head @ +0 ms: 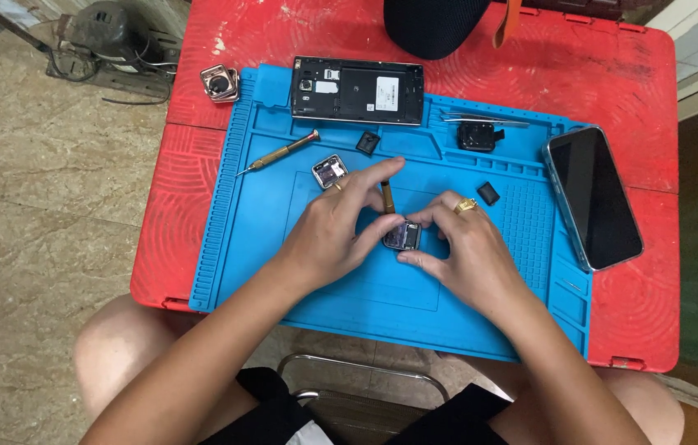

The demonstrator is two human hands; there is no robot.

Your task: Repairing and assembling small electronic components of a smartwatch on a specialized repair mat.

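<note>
Both my hands work the small watch case: right hand pinches it steady, left hand grips the screwdriver, which next needs careful turning.

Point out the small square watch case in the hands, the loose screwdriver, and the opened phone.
watch case (402, 236), head view, exposed inside face.
loose screwdriver (283, 152), head view, mid handle.
opened phone (357, 91), head view, centre of inner frame.

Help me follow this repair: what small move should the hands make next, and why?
Probably turn the screwdriver gently. The left hand holds it upright with its tip on the small watch case, which the right hand pinches steady on the blue mat.
</note>
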